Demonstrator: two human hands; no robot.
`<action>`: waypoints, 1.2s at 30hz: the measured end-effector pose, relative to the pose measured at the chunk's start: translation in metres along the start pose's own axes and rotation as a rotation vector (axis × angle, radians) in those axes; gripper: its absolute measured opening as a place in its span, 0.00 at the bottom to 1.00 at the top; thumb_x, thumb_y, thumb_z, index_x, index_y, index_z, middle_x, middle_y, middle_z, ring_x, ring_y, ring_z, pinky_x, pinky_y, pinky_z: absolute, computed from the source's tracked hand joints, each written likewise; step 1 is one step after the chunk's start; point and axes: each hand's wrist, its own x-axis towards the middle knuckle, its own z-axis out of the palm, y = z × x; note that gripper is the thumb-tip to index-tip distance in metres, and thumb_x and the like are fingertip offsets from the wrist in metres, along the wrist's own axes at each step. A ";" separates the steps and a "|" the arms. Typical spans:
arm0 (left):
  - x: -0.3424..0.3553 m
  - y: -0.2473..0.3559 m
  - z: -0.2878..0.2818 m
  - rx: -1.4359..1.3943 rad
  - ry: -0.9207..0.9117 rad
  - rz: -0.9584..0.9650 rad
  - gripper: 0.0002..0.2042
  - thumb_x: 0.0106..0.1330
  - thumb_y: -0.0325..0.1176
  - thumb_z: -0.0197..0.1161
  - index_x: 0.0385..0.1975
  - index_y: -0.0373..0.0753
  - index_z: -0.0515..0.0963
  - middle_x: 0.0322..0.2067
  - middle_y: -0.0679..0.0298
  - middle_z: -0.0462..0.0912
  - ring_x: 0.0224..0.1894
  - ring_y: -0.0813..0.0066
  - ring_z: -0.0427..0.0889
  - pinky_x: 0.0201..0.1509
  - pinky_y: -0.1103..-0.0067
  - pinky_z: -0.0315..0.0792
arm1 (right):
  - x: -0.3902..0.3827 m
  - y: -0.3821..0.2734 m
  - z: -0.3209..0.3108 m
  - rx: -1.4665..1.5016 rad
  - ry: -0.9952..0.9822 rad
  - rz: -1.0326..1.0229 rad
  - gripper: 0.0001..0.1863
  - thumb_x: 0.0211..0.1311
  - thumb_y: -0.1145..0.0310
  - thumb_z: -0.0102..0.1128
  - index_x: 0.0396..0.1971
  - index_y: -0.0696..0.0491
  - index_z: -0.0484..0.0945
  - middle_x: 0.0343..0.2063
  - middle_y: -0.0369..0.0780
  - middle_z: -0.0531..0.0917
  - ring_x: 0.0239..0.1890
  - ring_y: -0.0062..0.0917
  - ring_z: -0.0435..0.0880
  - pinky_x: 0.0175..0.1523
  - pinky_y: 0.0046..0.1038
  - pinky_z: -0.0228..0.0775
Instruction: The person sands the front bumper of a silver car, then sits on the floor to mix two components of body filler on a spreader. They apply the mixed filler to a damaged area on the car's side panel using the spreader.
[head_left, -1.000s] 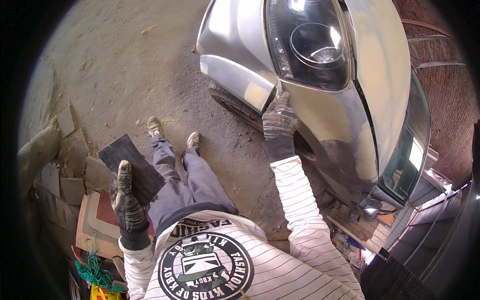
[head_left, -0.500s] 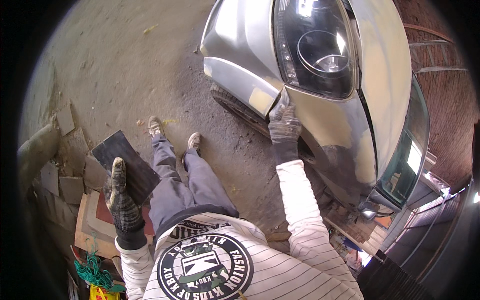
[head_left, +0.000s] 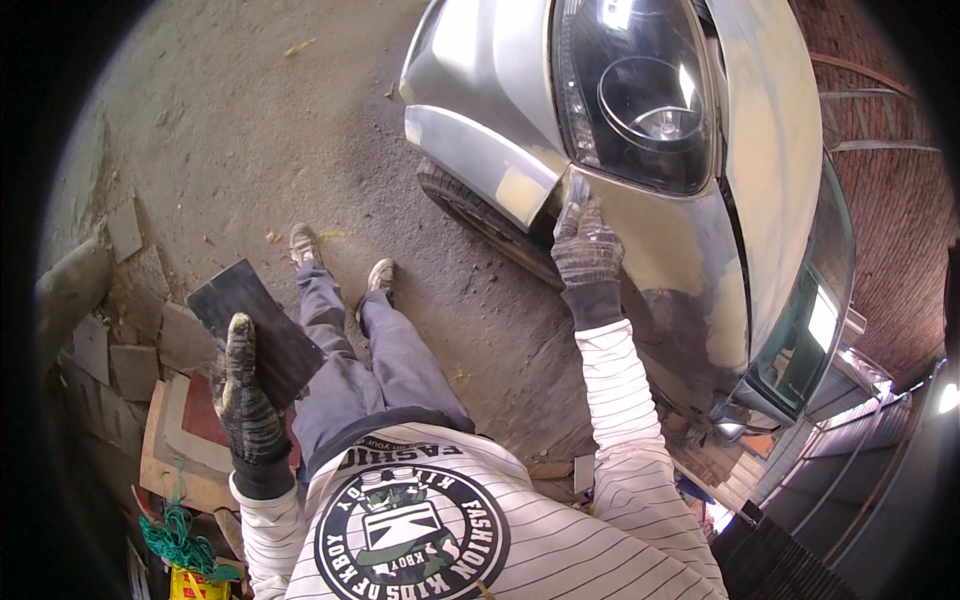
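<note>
Sanding board (head_left: 255, 330), a flat dark rectangle, sits in the person's gloved left hand (head_left: 243, 395), held out low on the left above the dirt floor (head_left: 240, 150); the fingers are closed along its lower edge, the thumb side lying up over its face. It hangs just left of the person's grey trousers (head_left: 370, 375), well apart from the car

The gloved right hand (head_left: 587, 245) reaches up to the silver car's front wing (head_left: 680, 250), fingers stretched nearly flat and pressed against the panel just below the dark headlight (head_left: 635, 90), beside the seam where the bumper (head_left: 480, 130) meets the wing. Whether anything lies under that palm cannot be told. The panel around the hand shows dull yellowish and grey patches against the shinier paint. Just left of the hand, the front tyre (head_left: 485, 215) shows under the bumper's corner

The person wears a white striped long-sleeved shirt (head_left: 610, 470) and pale shoes (head_left: 340, 262), feet planted on the floor near the tyre. Broken tiles and scraps of board (head_left: 185, 435) lie at the lower left, with a tangle of green cord (head_left: 175, 540) below them. A brick wall (head_left: 880, 170) rises on the right
</note>
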 end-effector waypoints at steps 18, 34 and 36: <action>0.003 0.007 0.005 -0.012 -0.016 -0.006 0.16 0.71 0.35 0.54 0.53 0.34 0.74 0.49 0.59 0.80 0.48 0.73 0.79 0.53 0.76 0.74 | -0.006 -0.011 0.007 -0.101 -0.142 0.112 0.17 0.65 0.61 0.49 0.47 0.57 0.73 0.16 0.45 0.81 0.18 0.41 0.82 0.25 0.42 0.74; -0.002 -0.008 -0.004 0.054 0.039 0.065 0.16 0.71 0.34 0.52 0.55 0.34 0.73 0.50 0.57 0.79 0.49 0.69 0.80 0.54 0.73 0.75 | -0.025 -0.014 0.042 0.053 -0.159 0.267 0.20 0.67 0.57 0.47 0.42 0.61 0.74 0.17 0.48 0.81 0.19 0.42 0.81 0.25 0.41 0.73; -0.004 -0.012 -0.007 0.090 0.058 0.093 0.17 0.72 0.33 0.51 0.56 0.34 0.72 0.52 0.57 0.78 0.50 0.69 0.79 0.55 0.73 0.75 | -0.026 -0.014 0.043 0.097 -0.222 0.337 0.21 0.68 0.56 0.46 0.42 0.61 0.74 0.18 0.48 0.81 0.19 0.43 0.81 0.25 0.42 0.73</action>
